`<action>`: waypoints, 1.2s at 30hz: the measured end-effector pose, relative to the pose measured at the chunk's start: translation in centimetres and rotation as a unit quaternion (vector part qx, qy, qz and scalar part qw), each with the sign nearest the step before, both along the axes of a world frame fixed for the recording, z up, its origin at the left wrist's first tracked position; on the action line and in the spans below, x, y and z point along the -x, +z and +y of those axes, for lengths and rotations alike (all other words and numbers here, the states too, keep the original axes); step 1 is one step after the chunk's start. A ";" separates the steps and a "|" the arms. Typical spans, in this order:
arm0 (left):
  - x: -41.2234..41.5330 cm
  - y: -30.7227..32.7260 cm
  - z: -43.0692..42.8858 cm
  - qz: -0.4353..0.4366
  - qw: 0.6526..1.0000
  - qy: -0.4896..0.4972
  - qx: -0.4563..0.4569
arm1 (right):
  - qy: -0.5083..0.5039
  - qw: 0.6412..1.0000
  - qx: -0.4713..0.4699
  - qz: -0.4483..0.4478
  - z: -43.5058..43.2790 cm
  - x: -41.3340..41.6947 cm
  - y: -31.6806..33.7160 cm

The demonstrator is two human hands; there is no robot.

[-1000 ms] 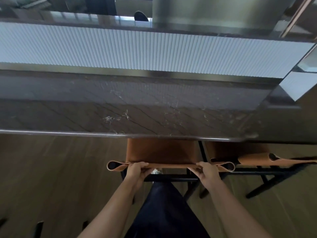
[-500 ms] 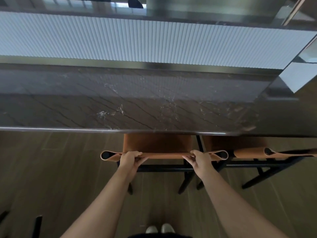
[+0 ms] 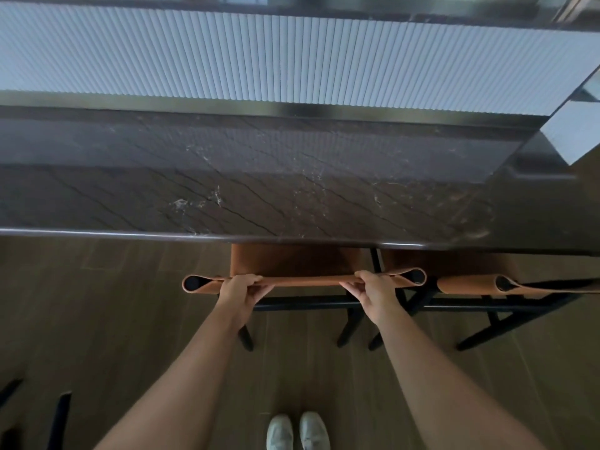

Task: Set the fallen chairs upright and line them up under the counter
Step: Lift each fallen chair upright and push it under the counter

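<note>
Wood-plank flooring (image 3: 113, 319) fills the lower half of the view, and a pair of pale shoes (image 3: 297, 431) stands side by side at the bottom edge. Two dark bars (image 3: 61, 417) poke in at the lower left corner, cut off by the frame; what they belong to cannot be told.

Both bare forearms reach forward from the lower corners, nearly straight and angled slightly inward. The left hand (image 3: 240, 292) grips the top of the chair's tan leather backrest (image 3: 305, 280) left of its middle, with its fingers curled over the strap. The right hand (image 3: 373, 292) grips the same strap right of its middle in the same way. The hands are well apart, each clamped on the leather, knuckles up.

The chair (image 3: 292, 259) stands upright on its black legs, with a black rail (image 3: 302, 300) just below the hands. Its seat runs in under the counter's edge, so its front part and front legs are hidden. Just beside it on the right stands a second chair (image 3: 470, 284) of the same kind, also upright and tucked under; its backrest slants and is cut off at the right edge.

Beyond lies the dark veined stone counter (image 3: 259, 190), and behind that a white fluted panel (image 3: 292, 60). The strip above the panel is too dark to read.
</note>
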State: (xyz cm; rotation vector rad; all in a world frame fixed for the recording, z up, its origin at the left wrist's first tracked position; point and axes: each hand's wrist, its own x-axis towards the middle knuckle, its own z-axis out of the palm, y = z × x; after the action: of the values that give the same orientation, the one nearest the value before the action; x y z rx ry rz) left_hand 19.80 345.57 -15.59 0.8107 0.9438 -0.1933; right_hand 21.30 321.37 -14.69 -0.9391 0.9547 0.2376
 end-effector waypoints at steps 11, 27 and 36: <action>1.7 0.1 -1.0 -0.017 0.999 0.052 0.003 | 0.003 1.000 -0.012 0.003 -0.1 1.0 0.3; 5.6 3.9 -0.9 -0.028 0.999 0.024 0.002 | 0.018 0.998 -0.053 -0.041 2.3 5.5 4.2; 10.9 6.3 -1.0 -0.151 0.986 -0.020 -0.063 | 0.060 0.989 -0.098 -0.091 3.1 10.1 7.1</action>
State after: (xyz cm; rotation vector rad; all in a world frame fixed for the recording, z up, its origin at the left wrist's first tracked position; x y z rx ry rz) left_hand 8.87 344.59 -9.28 0.9473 0.6575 -0.0428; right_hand 11.21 324.52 -7.61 -0.8227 0.6945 0.3349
